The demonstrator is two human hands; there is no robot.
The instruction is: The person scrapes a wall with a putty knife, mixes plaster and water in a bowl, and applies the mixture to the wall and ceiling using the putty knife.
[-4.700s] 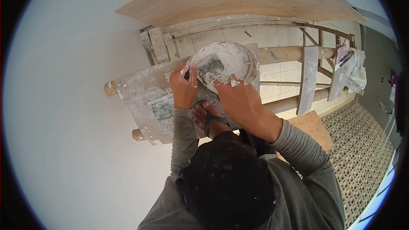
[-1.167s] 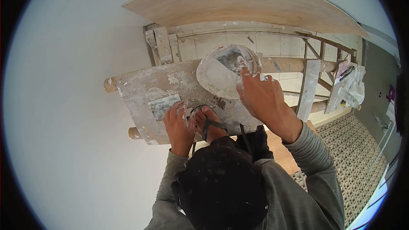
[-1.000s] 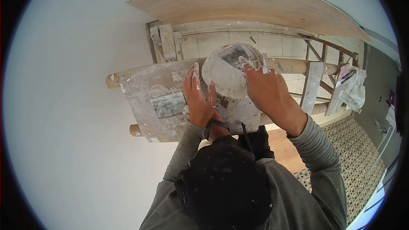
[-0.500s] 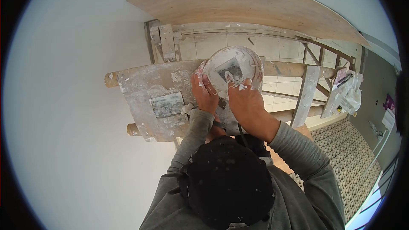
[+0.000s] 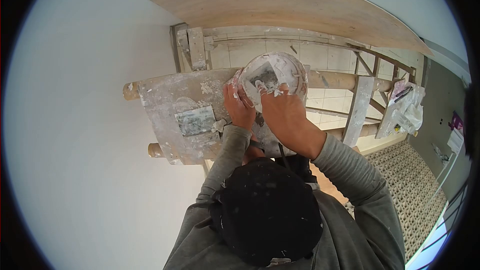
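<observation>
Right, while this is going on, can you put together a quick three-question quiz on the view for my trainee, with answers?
1. True or false: the left hand is at the side of the round tub, not on the rectangular plate.

2. Multiple choice: which hand has its fingers at the flat tool inside the tub?
A) the left hand
B) the right hand
C) neither hand

3. Fill the gap: the rectangular plate lies on the white-spattered ____, to the left of the tub in the picture.

Key:
1. True
2. B
3. board
</observation>
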